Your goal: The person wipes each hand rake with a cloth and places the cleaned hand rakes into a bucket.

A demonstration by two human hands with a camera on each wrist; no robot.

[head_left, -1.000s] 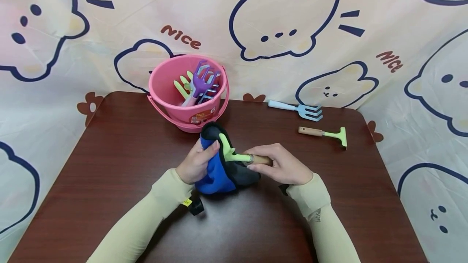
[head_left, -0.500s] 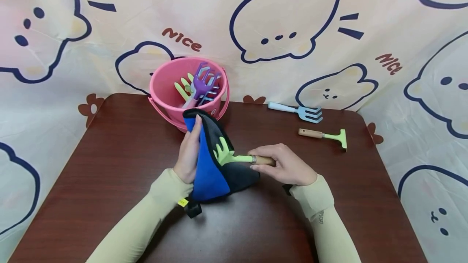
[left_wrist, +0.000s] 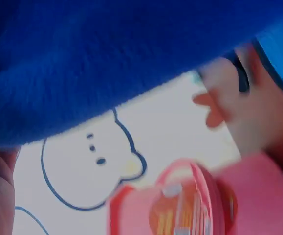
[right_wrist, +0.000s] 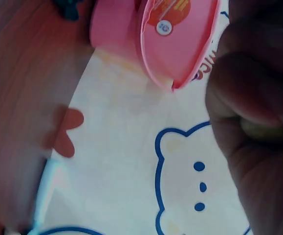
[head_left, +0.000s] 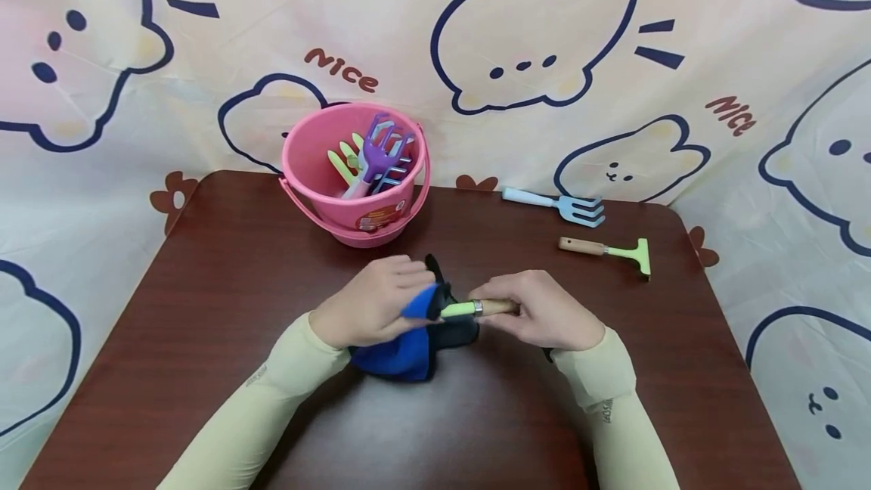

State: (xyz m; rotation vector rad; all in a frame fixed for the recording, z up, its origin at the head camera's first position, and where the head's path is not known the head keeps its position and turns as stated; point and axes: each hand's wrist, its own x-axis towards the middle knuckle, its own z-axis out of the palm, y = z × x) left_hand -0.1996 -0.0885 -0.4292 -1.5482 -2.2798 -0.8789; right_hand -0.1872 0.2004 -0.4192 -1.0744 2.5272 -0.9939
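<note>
In the head view my left hand holds a blue cloth with a dark grey reverse and black edging, folded over the head of a green hand rake. The rake's tines are hidden under the cloth; only its neck and part of the wooden handle show. My right hand grips that handle, with the rake pointing left. Close to the lens, blue cloth fills the top of the left wrist view. Curled fingers of the right hand show at the right of its wrist view, dark and blurred.
A pink bucket stands at the back left of the brown table, holding several garden tools, among them a purple hand fork. A light blue hand fork and a green T-headed tool with a wooden handle lie at the back right.
The left hand first spread the cloth out, baring the green tines. Now it has come down and rightward, folding the cloth over them. The right hand keeps its hold, shifted slightly right.
</note>
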